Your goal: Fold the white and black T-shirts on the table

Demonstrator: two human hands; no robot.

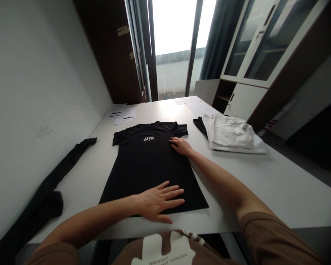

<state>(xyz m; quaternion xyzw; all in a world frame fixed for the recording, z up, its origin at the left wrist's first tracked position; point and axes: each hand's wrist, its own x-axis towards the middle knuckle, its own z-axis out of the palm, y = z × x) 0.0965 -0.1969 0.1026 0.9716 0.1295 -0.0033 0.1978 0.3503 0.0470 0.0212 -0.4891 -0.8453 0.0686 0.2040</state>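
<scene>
A black T-shirt point(143, 165) with small white lettering near its collar lies spread flat on the white table point(264, 184), its collar away from me and its hem toward me. My left hand point(161, 202) rests palm down near the hem, fingers spread and pointing right. Farther up, my right hand point(181, 145) lies on the shirt's right side below the sleeve, with its fingers stretched out flat. Neither hand grips the cloth.
White folded clothes point(231, 132) are stacked on the right, with black fabric point(200, 127) beside them. Dark cloth point(53, 184) lies along the left edge by the wall. Papers point(124, 114) sit at the far left. Beyond stand a window and a cabinet point(245, 99).
</scene>
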